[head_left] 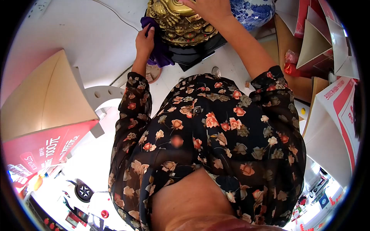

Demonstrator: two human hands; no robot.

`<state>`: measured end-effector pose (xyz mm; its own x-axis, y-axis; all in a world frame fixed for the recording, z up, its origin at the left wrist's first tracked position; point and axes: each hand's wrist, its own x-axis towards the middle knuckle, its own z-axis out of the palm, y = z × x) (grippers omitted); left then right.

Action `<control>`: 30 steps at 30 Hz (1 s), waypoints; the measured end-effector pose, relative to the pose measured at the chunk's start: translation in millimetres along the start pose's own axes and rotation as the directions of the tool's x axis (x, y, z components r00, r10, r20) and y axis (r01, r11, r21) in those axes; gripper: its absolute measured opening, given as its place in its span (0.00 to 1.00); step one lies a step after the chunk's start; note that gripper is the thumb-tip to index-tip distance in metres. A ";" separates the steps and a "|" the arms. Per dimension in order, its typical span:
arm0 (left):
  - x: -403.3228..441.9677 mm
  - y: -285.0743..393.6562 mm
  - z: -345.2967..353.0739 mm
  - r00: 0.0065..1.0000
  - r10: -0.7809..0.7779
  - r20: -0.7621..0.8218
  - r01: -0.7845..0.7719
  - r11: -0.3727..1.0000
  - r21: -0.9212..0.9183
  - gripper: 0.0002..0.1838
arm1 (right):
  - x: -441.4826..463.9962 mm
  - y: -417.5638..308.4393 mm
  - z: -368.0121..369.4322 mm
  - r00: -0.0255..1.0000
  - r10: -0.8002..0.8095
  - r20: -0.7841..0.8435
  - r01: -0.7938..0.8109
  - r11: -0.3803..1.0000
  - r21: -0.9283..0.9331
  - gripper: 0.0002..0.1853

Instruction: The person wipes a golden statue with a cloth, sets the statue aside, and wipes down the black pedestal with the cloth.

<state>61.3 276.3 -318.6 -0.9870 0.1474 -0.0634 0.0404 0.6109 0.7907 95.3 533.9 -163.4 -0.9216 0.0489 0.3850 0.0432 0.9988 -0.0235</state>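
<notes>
A gold-coloured ornate statue [187, 30] with red dots stands on a black base [192, 57] at the top of the head view. My left hand [145, 41] is closed on a purple cloth [158, 54], which hangs down beside the statue's left side. My right hand [212, 9] reaches over the statue's upper part, its fingers stretched out to the left and partly cut off by the frame's top edge. Whether its palm touches the statue I cannot tell. A blue-and-white porcelain vase [252, 13] stands right of the statue, behind my right forearm.
Red and white cardboard boxes or display boards [335, 127] rise along the right. To the left stands a large tan and red panel [46, 100] with printed text. A thin cable [115, 13] runs along the white surface at upper left. A round brownish object [154, 73] sits below the cloth.
</notes>
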 end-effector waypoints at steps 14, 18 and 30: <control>-28.5 1.0 8.5 0.995 -0.053 0.084 0.067 0.982 -0.174 0.26 | -33.9 44.9 30.9 0.989 -0.104 -0.109 0.139 0.908 0.396 0.50; -24.4 5.8 11.5 0.993 -0.069 0.095 0.085 0.979 -0.184 0.26 | -34.2 42.0 35.8 0.980 -0.111 -0.165 0.159 0.936 0.315 0.50; -12.3 12.2 6.0 0.994 -0.073 0.076 0.089 0.967 -0.239 0.26 | -53.3 30.7 33.4 0.995 0.077 -0.066 -0.047 0.927 0.371 0.47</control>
<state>74.8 286.7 -311.8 -0.9727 0.1612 -0.1671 -0.0861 0.4182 0.9043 132.8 561.8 -215.5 -0.8882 0.1255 0.4420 -0.0601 0.9220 -0.3824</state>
